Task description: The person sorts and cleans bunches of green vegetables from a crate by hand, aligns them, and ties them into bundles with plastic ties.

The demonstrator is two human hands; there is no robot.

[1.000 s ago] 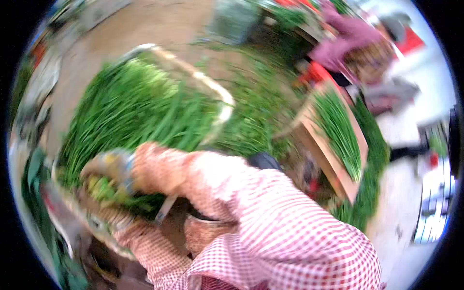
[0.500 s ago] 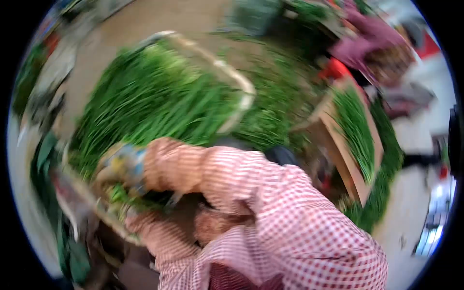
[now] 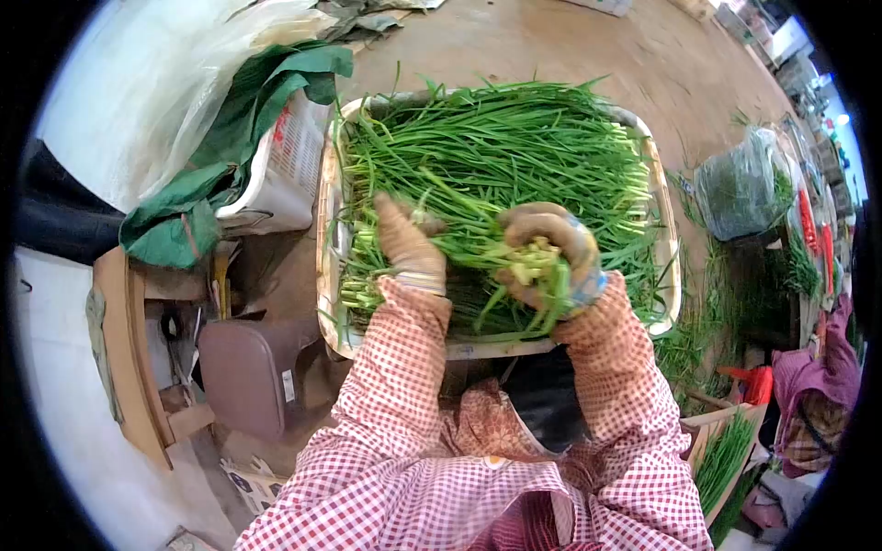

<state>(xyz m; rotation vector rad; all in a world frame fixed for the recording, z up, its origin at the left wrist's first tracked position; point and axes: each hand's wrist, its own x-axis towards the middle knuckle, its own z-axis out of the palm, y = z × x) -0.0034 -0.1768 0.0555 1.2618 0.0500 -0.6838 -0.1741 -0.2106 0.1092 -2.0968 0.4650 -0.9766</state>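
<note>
A white-rimmed basket [image 3: 669,248] holds a thick layer of long green leafy stalks [image 3: 496,138], their pale ends at both sides. My right hand [image 3: 556,253], in a stained tan glove with blue and yellow patches, is closed round a bunch of stalks [image 3: 535,266] with the pale ends toward me. Over the left part of the basket, my gloved left hand [image 3: 409,241] rests against the leaves; its fingers are partly blurred and hidden among them, so its grip is unclear.
A white crate [image 3: 294,174] with green cloth [image 3: 197,207] stands at left, above a brown seat [image 3: 243,376]. At right are a clear plastic bag [image 3: 742,188], a box of stalks [image 3: 721,464] and a person in purple [image 3: 822,376]. Cut leaves litter the floor [image 3: 689,349].
The view has swung round to face the basket. My hands have come apart, from near the basket's edge to over its middle and left; the bunch is now in my right hand.
</note>
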